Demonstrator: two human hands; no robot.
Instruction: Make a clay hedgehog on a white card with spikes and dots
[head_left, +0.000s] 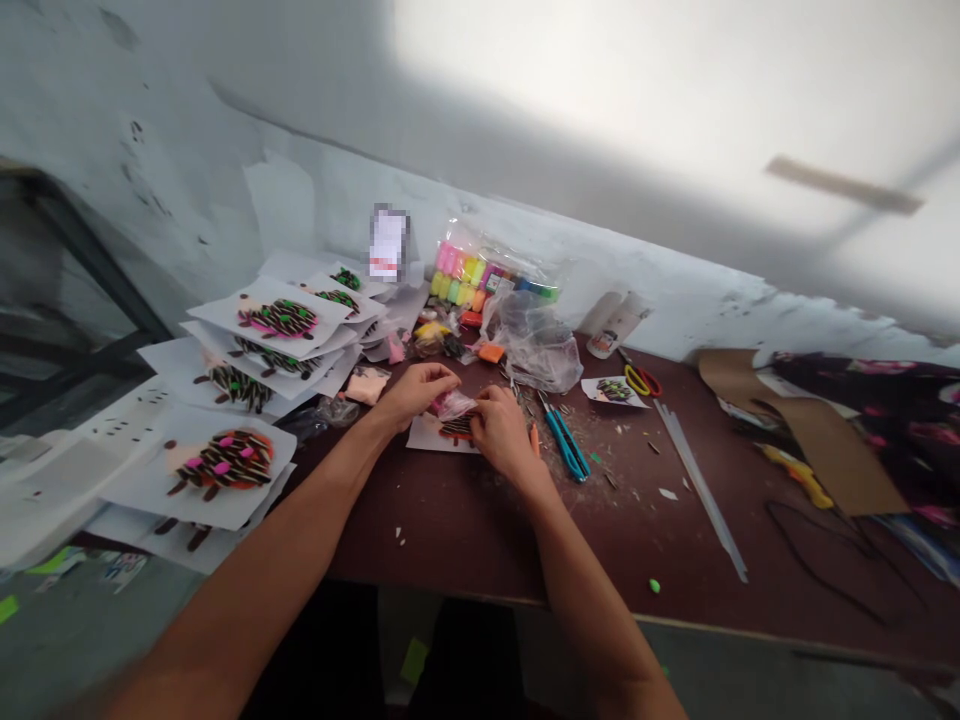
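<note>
Between my two hands is a small clear plastic bag with something pink in it (452, 404). The fingers of my left hand (417, 392) are pinched at its left side. My right hand (501, 430) grips its right end. Below them on the table lies a white sheet (429, 436) bearing a striped brown-and-orange hedgehog figure (456, 428), partly covered by my right hand. Right of my right hand are teal-handled pliers or cutters (568, 440) among small scraps. A pale peach clay packet (367, 384) lies left of my left hand.
Stacked sheets with hedgehog figures (277, 318) stand at the left. Behind are a pack of coloured clay (461, 275), a crumpled plastic bag (532, 345) and a white bottle (616, 325). Scissors (643, 380), glue sticks (701, 490) and a yellow glue gun (796, 474) lie right.
</note>
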